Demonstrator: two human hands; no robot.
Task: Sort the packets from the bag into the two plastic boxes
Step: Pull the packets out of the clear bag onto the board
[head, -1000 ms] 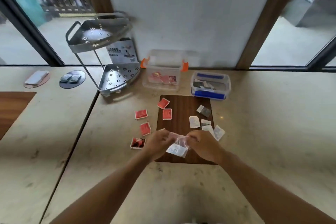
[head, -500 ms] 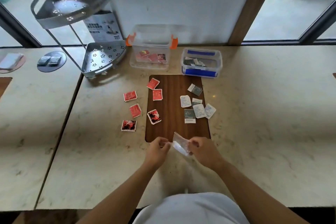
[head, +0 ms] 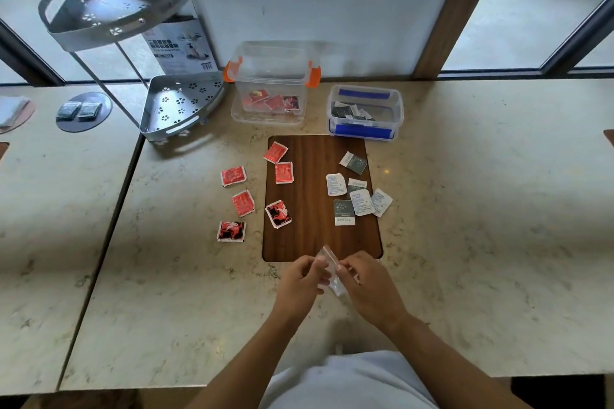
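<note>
While pinched — bag (head: 329,271) (clear) between hands

Clear, seemingly empty bag (head: 329,271) near table edge; red and white packets (head: 342,184) before two boxes (head: 269,86).

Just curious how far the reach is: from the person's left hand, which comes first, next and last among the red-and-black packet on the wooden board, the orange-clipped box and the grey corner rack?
Measured from the left hand in the head view:
1. Red-and-black packet, on the board's left edge, just ahead.
2. Orange-clipped box, at the back, by the wall.
3. Grey corner rack, at the back left.
</note>
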